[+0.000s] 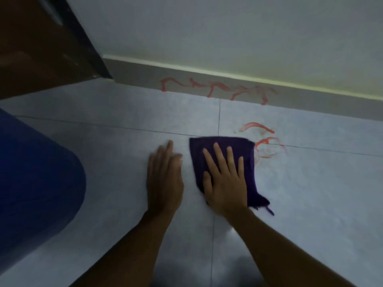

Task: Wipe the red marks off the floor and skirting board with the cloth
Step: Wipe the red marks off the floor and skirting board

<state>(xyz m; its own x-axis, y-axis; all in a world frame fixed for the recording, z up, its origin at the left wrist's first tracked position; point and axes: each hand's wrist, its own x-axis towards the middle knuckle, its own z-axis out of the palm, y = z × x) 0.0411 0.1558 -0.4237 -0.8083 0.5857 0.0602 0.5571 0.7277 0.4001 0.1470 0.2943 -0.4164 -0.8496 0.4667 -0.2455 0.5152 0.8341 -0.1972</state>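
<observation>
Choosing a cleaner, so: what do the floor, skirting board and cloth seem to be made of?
Floor: probably glazed tile, given grout lines and a faint sheen. Skirting board: smooth and matte grey, material unclear. Cloth: soft purple fabric, perhaps microfibre, with a frayed corner.

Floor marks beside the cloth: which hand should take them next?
Right. The right hand lies flat on the purple cloth, whose edge reaches the red floor marks. The left hand rests bare on the tile, farther away.

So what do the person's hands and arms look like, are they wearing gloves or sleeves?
No gloves and no sleeves in view. The left hand and the right hand are bare, and both forearms are bare as far as the picture shows. No rings, watch or bracelets can be seen, though the picture is dim and a little blurred.
</observation>
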